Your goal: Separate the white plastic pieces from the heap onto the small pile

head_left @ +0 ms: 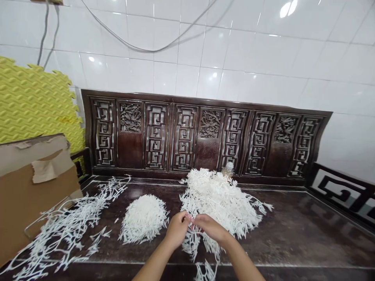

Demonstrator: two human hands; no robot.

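Observation:
My left hand [177, 229] and my right hand [211, 227] meet at the near edge of a big heap of white plastic branched strips [218, 199]. Both hands are closed in a pinch on one white strip piece [191, 240] that hangs down between them. A smaller rounded pile of short white pieces [144, 218] lies just left of my left hand. Bare white stalks [67, 226] are scattered further left.
Everything rests on a dark wooden bench seat [293, 234] with a carved backrest [205, 136]. A cardboard box [32, 187] stands at the left edge. A small clear bottle [227, 169] sits behind the big heap. Yellow foam mat [32, 101] leans on the tiled wall.

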